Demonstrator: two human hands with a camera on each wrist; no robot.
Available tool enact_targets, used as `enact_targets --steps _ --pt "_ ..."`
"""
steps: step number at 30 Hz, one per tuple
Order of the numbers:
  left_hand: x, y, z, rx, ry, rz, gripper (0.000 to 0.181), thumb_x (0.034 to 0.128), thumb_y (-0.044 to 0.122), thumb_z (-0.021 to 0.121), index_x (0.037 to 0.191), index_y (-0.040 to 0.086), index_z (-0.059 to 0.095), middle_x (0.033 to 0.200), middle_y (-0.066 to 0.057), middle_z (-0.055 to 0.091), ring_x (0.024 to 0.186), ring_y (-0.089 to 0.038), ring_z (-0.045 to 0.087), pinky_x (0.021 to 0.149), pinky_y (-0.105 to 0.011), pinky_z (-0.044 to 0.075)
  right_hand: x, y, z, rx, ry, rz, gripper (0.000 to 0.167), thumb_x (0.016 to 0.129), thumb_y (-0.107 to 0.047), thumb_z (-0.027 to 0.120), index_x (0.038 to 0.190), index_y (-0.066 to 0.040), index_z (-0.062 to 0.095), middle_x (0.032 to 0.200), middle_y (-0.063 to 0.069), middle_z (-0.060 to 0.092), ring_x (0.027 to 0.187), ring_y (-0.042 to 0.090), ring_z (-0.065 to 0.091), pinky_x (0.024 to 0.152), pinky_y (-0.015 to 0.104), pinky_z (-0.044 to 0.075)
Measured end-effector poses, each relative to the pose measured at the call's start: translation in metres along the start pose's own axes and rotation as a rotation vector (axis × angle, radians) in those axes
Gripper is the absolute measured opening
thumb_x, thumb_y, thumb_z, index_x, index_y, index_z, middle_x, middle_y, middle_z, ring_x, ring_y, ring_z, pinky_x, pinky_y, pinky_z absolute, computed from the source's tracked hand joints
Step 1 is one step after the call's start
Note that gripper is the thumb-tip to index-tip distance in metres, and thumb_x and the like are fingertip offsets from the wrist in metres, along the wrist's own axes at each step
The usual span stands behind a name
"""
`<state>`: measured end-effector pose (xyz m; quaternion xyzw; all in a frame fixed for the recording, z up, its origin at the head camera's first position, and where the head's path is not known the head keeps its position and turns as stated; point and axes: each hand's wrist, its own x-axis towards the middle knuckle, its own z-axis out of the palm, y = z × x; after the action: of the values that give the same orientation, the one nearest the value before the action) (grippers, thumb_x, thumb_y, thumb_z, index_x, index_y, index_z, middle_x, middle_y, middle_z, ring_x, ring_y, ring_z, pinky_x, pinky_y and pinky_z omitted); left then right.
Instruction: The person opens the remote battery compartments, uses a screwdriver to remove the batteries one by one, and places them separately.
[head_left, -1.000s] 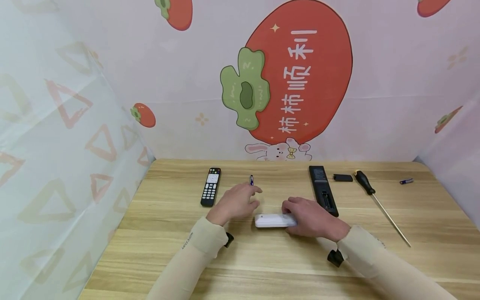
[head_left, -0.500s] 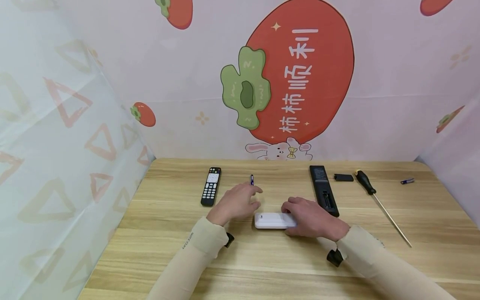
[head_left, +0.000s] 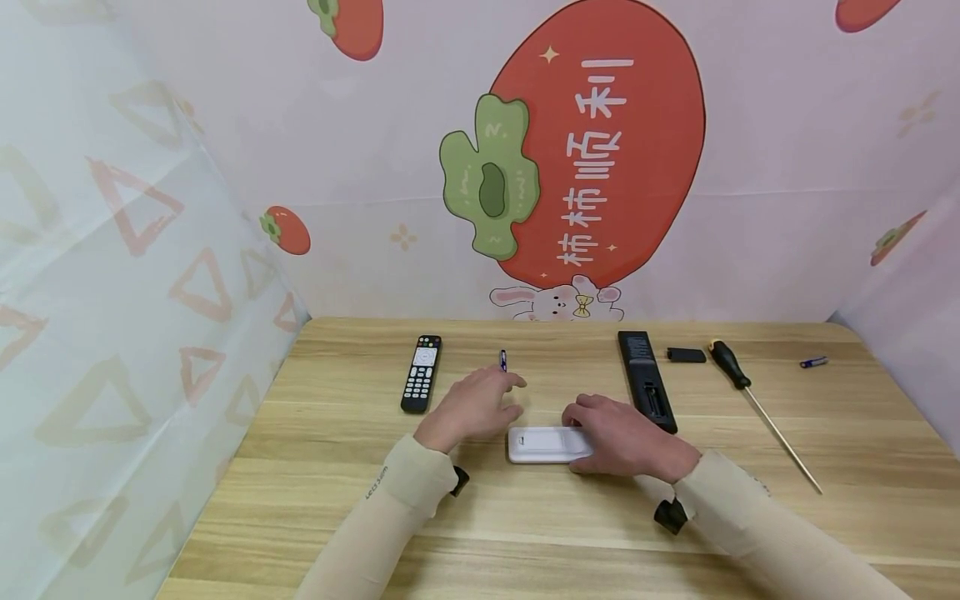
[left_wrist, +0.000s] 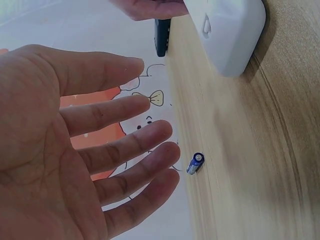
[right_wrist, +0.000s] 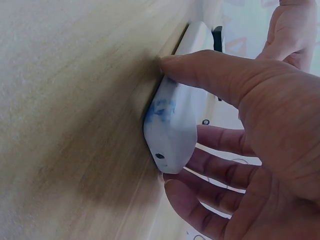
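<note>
Head view: right hand [head_left: 621, 437] grips the right end of a white device [head_left: 540, 445], which lies low over the wooden table [head_left: 525, 533], lengthwise between the hands. Left hand [head_left: 474, 403] hovers just beside its left end, fingers loose and unclenched; a blue battery [head_left: 503, 359] sits just beyond those fingers. Farther left, a black remote [head_left: 422, 375], keys up. Right side: second black remote [head_left: 647, 379], back up, compartment uncovered; then black cover [head_left: 686, 355], screwdriver [head_left: 728, 364], another battery [head_left: 813, 362]. Left wrist view: palm side of the left hand, fingers extended and slightly apart, clear of battery and device. Right wrist view: thumb along one side of the device, fingers at the other; blue smudge [right_wrist: 161, 109] on its casing; cannot tell whether its underside fully rests.
</note>
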<state>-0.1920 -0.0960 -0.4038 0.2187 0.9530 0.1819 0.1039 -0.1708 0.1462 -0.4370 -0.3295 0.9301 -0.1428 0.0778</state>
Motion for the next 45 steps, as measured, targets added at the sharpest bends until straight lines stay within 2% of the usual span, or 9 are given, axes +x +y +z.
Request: enact_targets --steps 9,13,16,19,25,34,41,45 --pt "0.003 0.006 0.005 -0.014 -0.052 0.034 0.04 0.0965 0.026 0.069 0.134 0.013 0.067 0.127 -0.006 0.065 0.115 -0.022 0.059 0.096 -0.044 0.049 -0.004 0.002 -0.01 0.029 -0.017 0.039 0.054 0.077 -0.041 0.088 0.117 -0.011 0.068 0.105 -0.002 0.061 0.085 0.012 0.054 0.075 0.035 0.051" --pt "0.004 0.013 0.01 0.006 -0.087 0.056 0.043 0.0937 0.029 0.073 0.134 0.015 0.067 0.123 -0.005 0.064 0.105 -0.018 0.057 0.09 -0.039 0.05 -0.007 0.004 -0.015 0.027 -0.022 0.059 0.057 0.077 -0.042 0.088 0.118 -0.009 0.067 0.105 0.0 0.062 0.085 0.012 0.054 0.075 0.034 0.051" --pt "0.005 0.021 0.014 0.04 -0.115 0.08 0.047 0.0902 0.032 0.078 0.133 0.016 0.068 0.118 -0.004 0.064 0.097 -0.016 0.056 0.083 -0.034 0.05 -0.01 0.005 -0.018 0.028 -0.021 0.07 0.057 0.076 -0.042 0.089 0.117 -0.009 0.067 0.105 0.0 0.062 0.084 0.012 0.054 0.075 0.035 0.051" --pt "0.006 0.028 0.019 0.083 -0.138 0.105 0.052 0.0865 0.036 0.082 0.133 0.016 0.068 0.116 -0.002 0.064 0.096 -0.015 0.056 0.082 -0.032 0.05 -0.014 0.007 -0.019 0.032 -0.022 0.079 0.058 0.075 -0.043 0.089 0.117 -0.01 0.067 0.105 -0.001 0.062 0.085 0.012 0.054 0.076 0.036 0.051" --pt "0.01 0.04 0.029 0.181 -0.144 0.154 0.06 0.0783 0.042 0.088 0.129 0.017 0.069 0.111 0.002 0.063 0.095 -0.014 0.055 0.075 -0.029 0.048 -0.02 0.01 -0.024 0.031 -0.014 0.087 0.061 0.074 -0.047 0.09 0.118 -0.011 0.068 0.105 -0.001 0.062 0.086 0.013 0.054 0.075 0.037 0.051" --pt "0.013 0.045 0.039 0.205 -0.14 0.136 0.046 0.0736 0.028 0.089 0.116 0.019 0.073 0.095 0.004 0.057 0.084 -0.014 0.051 0.066 -0.031 0.043 -0.032 0.017 -0.029 0.014 0.02 0.062 0.058 0.076 -0.041 0.089 0.119 -0.008 0.068 0.104 0.001 0.063 0.087 0.013 0.055 0.074 0.037 0.051" --pt "0.013 0.046 0.041 0.201 -0.143 0.131 0.039 0.0762 0.024 0.086 0.113 0.018 0.073 0.095 0.004 0.057 0.084 -0.015 0.05 0.069 -0.033 0.043 -0.046 0.024 -0.033 0.046 0.039 0.07 0.057 0.077 -0.038 0.089 0.119 -0.008 0.067 0.105 -0.001 0.062 0.086 0.015 0.057 0.072 0.036 0.05" --pt "0.013 0.048 0.039 0.203 -0.131 0.102 0.037 0.0791 0.028 0.086 0.112 0.016 0.072 0.095 0.002 0.059 0.083 -0.016 0.051 0.07 -0.034 0.043 -0.053 0.028 -0.035 0.06 0.046 0.081 0.058 0.078 -0.041 0.088 0.121 -0.008 0.067 0.104 -0.002 0.06 0.088 0.016 0.059 0.074 0.038 0.051"
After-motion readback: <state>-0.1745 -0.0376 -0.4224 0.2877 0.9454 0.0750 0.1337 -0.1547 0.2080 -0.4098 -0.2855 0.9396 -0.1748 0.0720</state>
